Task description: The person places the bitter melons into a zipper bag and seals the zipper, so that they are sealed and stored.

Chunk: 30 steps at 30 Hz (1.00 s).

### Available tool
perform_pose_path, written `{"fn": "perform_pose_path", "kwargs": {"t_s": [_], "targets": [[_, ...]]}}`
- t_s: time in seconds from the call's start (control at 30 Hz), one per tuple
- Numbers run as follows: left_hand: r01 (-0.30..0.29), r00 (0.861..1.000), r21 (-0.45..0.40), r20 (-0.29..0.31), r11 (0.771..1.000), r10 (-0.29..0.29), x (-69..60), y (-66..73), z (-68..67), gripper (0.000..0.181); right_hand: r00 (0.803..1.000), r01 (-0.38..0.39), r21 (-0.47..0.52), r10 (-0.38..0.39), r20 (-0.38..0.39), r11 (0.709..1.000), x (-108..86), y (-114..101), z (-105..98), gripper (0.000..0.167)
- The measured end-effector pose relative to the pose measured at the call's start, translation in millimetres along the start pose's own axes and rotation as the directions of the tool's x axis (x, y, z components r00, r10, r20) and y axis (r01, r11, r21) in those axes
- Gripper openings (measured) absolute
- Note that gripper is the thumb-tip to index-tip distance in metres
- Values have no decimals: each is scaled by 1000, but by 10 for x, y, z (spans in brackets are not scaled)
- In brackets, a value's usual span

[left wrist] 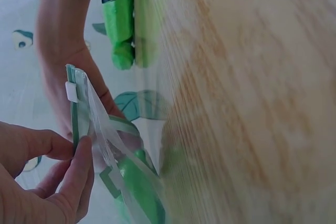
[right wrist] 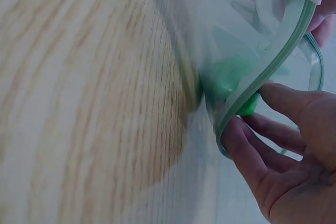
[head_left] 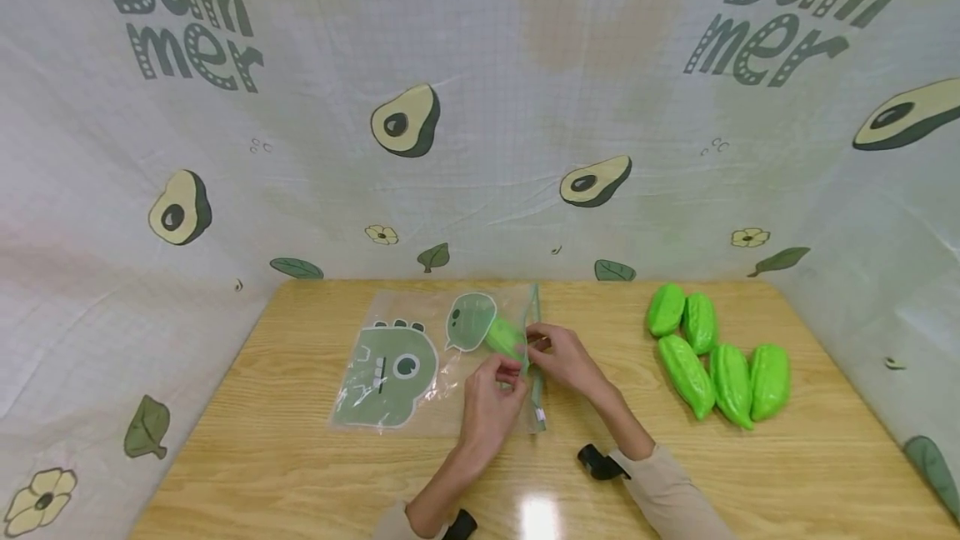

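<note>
A clear zip bag printed with green cartoon dinosaurs lies flat on the wooden table, its green-edged mouth facing right. My left hand pinches the mouth's edge between thumb and fingers, near the white slider in the left wrist view. My right hand reaches into the parted mouth. In the right wrist view, its thumb and fingers hold the end of a bright green star fruit. Most of that star fruit shows through the plastic, partly hidden by the bag's edge.
Several more green star fruits lie in a group on the right side of the wooden table. A white cloth with avocado prints hangs behind and at both sides. A black wrist device sits by my right cuff.
</note>
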<state>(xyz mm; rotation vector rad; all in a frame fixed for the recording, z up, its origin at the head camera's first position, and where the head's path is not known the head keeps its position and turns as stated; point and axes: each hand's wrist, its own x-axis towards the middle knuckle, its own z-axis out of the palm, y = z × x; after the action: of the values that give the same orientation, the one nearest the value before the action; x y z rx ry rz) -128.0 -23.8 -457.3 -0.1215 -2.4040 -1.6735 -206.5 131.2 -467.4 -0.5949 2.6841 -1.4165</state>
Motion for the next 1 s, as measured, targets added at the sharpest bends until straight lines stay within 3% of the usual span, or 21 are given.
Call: {"fn": "perform_pose_path", "kwargs": {"t_s": [0.47, 1.0], "targets": [[-22, 1000, 6, -7, 1000, 22, -9, -5, 9, 19, 1000, 25, -16, -25, 18, 1000, 92, 0, 31, 15], [-61, 998, -32, -12, 998, 61, -36, -10, 22, 17, 998, -10, 8, 10, 65, 1000, 149, 5, 44, 25]]}}
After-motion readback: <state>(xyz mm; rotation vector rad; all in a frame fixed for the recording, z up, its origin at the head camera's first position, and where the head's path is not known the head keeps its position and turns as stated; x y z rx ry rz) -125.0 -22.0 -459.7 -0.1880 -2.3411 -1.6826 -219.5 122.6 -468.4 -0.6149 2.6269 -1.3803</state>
